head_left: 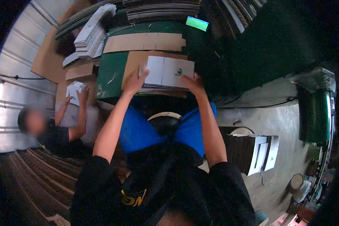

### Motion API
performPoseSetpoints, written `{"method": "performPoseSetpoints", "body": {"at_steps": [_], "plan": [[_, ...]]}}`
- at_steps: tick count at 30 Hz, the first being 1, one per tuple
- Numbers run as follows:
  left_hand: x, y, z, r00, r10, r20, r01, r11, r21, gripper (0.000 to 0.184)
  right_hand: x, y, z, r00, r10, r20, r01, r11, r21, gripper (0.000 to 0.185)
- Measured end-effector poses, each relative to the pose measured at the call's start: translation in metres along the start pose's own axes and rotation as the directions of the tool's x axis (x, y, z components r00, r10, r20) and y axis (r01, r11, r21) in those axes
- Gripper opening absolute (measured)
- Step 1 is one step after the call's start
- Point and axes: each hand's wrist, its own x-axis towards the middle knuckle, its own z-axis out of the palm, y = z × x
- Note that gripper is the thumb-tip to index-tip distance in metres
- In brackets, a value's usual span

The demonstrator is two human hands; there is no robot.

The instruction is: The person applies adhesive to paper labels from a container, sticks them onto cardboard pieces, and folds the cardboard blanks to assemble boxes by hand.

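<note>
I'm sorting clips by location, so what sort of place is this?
Probably a carton or packaging workshop: printed white cardboard lies at the green worktable, a cardboard stack stands on the right, and a co-worker handles white pieces on the left.

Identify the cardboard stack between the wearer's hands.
The green-printed white stack: left hand at one end, right hand at the other. Upper-left stack and right-side stack sit apart from both.

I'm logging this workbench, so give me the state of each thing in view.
Small screen: lit, green.
White stack in front: layered, creased on top.
Left hand: at that stack's left edge, fingers blurred.
Right hand: thumb on that stack.
Brown strip: flat, unfolded.
Upper-left white pile: stacked.
Right-side pile: stacked.
Co-worker's white sheets: held.
</note>
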Motion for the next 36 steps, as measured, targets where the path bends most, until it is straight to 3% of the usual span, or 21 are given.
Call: {"method": "performPoseSetpoints", "body": {"at_steps": [1, 4, 6, 8, 10, 12, 13, 15, 16, 18, 20, 23, 25, 26, 28, 30, 32, 36], "plan": [[-0.010, 0.003, -0.001, 0.998, 0.034, 0.055, -0.019, 0.966, -0.258, 0.084, 0.006, 0.007, 0.001, 1.000, -0.009, 0.013, 0.009, 1.000, -0.004, 0.042], [-0.014, 0.017, 0.005, 0.997, -0.038, -0.068, 0.021, 0.972, -0.234, 0.091, 0.010, 0.003, 0.001, 0.998, -0.005, 0.056, 0.008, 0.999, -0.039, 0.050], [0.000, 0.001, 0.007, 0.993, -0.105, -0.052, 0.091, 0.971, -0.223, 0.090, -0.007, -0.036, 0.001, 0.989, 0.140, -0.039, -0.145, 0.958, -0.248, 0.061], [0.007, -0.004, 0.000, 0.994, -0.030, 0.107, 0.067, 0.930, -0.360, 0.083, -0.001, -0.021, 0.006, 0.992, 0.117, -0.049, -0.125, 0.955, -0.268, 0.065], [0.006, -0.008, -0.001, 0.992, -0.045, 0.115, 0.094, 0.879, -0.468, 0.077, 0.000, -0.020, 0.006, 0.994, 0.095, -0.055, -0.106, 0.953, -0.284, 0.069], [0.000, -0.005, -0.006, 0.991, -0.062, 0.121, 0.121, 0.813, -0.570, 0.070, -0.016, -0.048, 0.001, 0.982, 0.181, 0.060, -0.175, 0.980, -0.095, 0.072], [-0.006, -0.001, -0.009, 0.978, -0.042, 0.206, 0.170, 0.734, -0.658, 0.064, -0.019, -0.054, -0.001, 0.982, 0.173, 0.070, -0.166, 0.981, -0.097, 0.072], [0.002, -0.011, -0.005, 0.954, 0.033, 0.298, 0.223, 0.587, -0.778, 0.053, -0.021, -0.062, -0.005, 0.902, 0.371, 0.221, -0.388, 0.921, 0.036, 0.074], [0.002, -0.016, -0.004, 0.958, 0.028, 0.285, 0.215, 0.584, -0.783, 0.053, -0.024, -0.061, -0.006, 0.903, 0.362, 0.232, -0.379, 0.925, 0.032, 0.074], [-0.003, -0.020, -0.003, 0.948, 0.037, 0.317, 0.237, 0.584, -0.777, 0.050, -0.031, -0.058, -0.010, 0.946, 0.191, 0.261, -0.266, 0.917, 0.297, 0.051], [-0.016, -0.010, -0.012, 0.942, 0.092, 0.323, 0.236, 0.501, -0.832, 0.053, -0.029, -0.061, -0.013, 0.950, 0.179, 0.257, -0.247, 0.933, 0.260, 0.051], [-0.025, 0.000, -0.024, 0.944, 0.129, 0.303, 0.171, 0.594, -0.786, 0.055, -0.020, -0.060, -0.018, 0.950, 0.163, 0.265, -0.218, 0.957, 0.191, 0.059], [-0.023, 0.003, -0.030, 0.959, 0.251, 0.128, -0.046, 0.589, -0.807, 0.082, -0.013, -0.067, -0.024, 0.949, 0.137, 0.285, -0.186, 0.971, 0.153, 0.067], [-0.020, 0.006, -0.033, 0.959, 0.256, 0.123, -0.051, 0.579, -0.813, 0.082, -0.010, -0.075, -0.025, 0.943, 0.123, 0.310, -0.168, 0.978, 0.123, 0.071], [-0.022, 0.009, -0.043, 0.975, 0.215, 0.050, -0.111, 0.672, -0.732, 0.108, -0.008, -0.076, -0.020, 0.934, 0.121, 0.335, -0.160, 0.983, 0.091, 0.074], [-0.007, 0.002, -0.047, 0.949, 0.307, 0.073, -0.172, 0.697, -0.696, 0.119, 0.004, -0.063, -0.012, 0.937, -0.263, 0.230, 0.276, 0.961, -0.024, 0.078], [0.009, -0.019, -0.028, 0.889, 0.421, -0.181, -0.456, 0.771, -0.445, 0.117, 0.017, -0.033, 0.002, 0.945, -0.271, 0.183, 0.291, 0.952, -0.092, 0.078], [0.001, -0.027, -0.012, 0.942, 0.286, -0.174, -0.331, 0.876, -0.351, 0.125, 0.007, -0.019, 0.023, 0.971, -0.208, 0.115, 0.226, 0.958, -0.178, 0.077]]}}
